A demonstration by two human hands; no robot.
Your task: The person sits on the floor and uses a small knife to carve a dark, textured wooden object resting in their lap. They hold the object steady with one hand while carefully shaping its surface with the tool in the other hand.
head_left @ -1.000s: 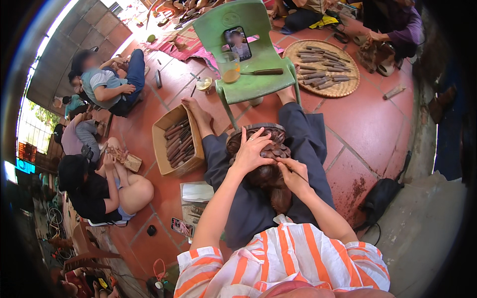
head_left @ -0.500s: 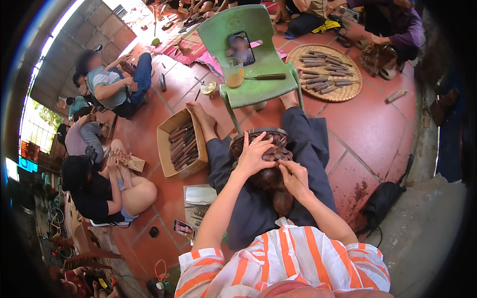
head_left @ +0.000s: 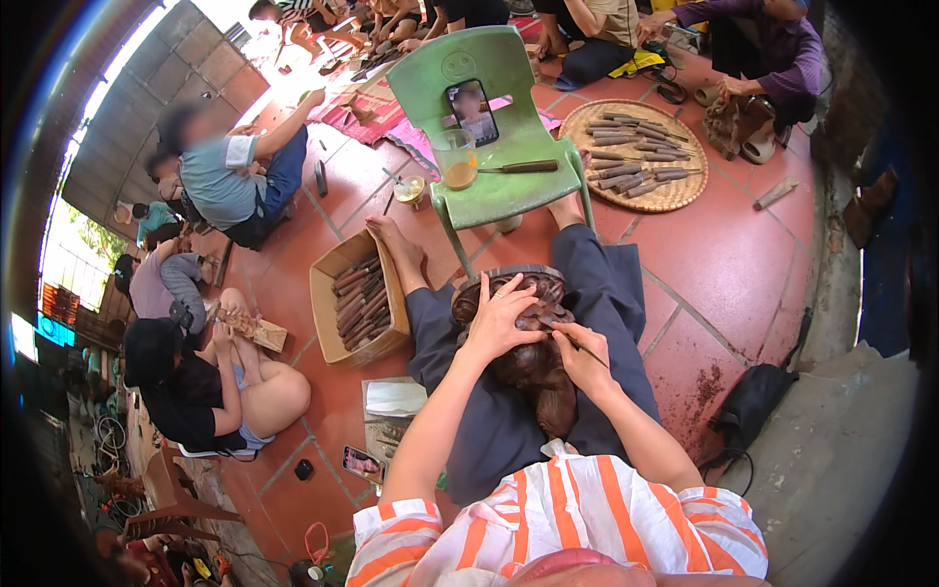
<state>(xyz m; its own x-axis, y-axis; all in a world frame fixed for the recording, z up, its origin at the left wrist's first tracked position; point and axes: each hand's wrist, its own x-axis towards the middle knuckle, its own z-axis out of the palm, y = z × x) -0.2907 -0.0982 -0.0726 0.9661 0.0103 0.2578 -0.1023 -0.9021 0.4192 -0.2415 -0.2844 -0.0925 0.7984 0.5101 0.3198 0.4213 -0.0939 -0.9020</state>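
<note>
Head view, looking down: the dark wooden carving (head_left: 533, 367) lies across my lap so both hands can bear on it. My left hand (head_left: 501, 318) presses flat on its upper part, fingers (head_left: 511, 291) spread wide to steady it. My right hand (head_left: 579, 354) pinches a thin carving tool (head_left: 569, 338), its tip meeting the wood just beside my left palm. Beyond my feet stands a green plastic chair (head_left: 489, 127), serving as a surface for a cup (head_left: 458, 158); a cardboard box (head_left: 354, 303) of tools sits near my left.
</note>
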